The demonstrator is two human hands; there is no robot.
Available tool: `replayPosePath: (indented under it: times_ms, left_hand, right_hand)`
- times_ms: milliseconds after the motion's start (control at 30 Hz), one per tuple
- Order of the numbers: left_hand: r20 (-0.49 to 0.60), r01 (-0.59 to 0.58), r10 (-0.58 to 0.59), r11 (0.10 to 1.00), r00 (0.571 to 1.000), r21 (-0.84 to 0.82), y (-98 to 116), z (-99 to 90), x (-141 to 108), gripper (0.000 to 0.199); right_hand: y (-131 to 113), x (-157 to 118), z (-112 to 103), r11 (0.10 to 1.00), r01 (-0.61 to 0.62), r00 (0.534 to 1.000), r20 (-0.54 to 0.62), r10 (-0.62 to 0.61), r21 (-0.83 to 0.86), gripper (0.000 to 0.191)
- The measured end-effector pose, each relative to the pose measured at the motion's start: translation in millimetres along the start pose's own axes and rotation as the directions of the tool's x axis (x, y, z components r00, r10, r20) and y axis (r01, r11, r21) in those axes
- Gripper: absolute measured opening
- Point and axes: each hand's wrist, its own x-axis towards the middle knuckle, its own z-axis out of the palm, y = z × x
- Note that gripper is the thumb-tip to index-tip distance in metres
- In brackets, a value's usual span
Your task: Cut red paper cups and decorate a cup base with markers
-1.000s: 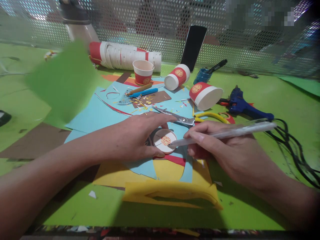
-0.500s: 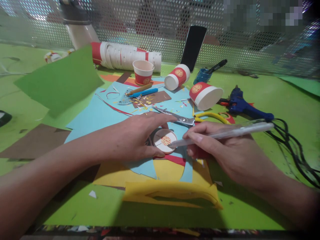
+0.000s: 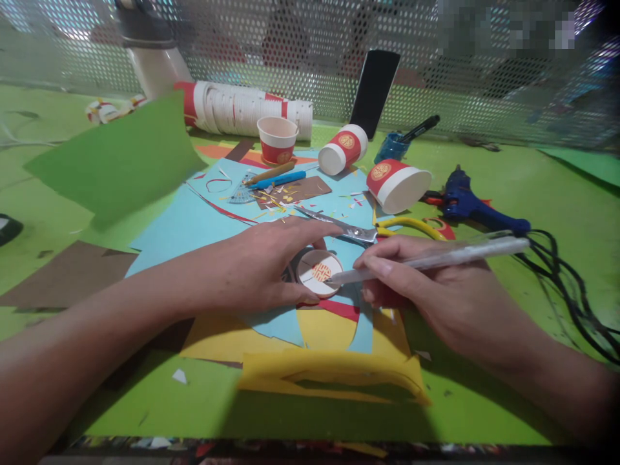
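Observation:
My left hand is curled around a small round white disc with an orange-gold lattice emblem in its middle, thumb at the near edge and fingers at the far side. Thin dark lines mark its white part. In my right hand is a pen with a clear barrel, gripped near its point. The tip rests at or just above the emblem; I cannot tell if it touches. Just beyond my hands lie scissors with yellow handles, on light blue paper.
Paper cups stand and lie behind, near a long cup stack. A phone leans on the mesh screen. At the right are a blue glue gun and its black cord. Yellow paper lies in front.
Both hands, the disc and the pen hold almost the same place. The raised green sheet at the left has shifted slightly.

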Motion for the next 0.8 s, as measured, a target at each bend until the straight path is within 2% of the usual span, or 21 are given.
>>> replayPosePath:
  times_ms: [800]
  left_hand:
    - [0.015, 0.005, -0.005, 1.0, 1.0, -0.004, 2.6, -1.5, 0.4, 0.064]
  right_hand:
    - [0.1, 0.3, 0.1, 1.0, 0.017, 1.0, 0.005, -0.017, -0.012, 0.018]
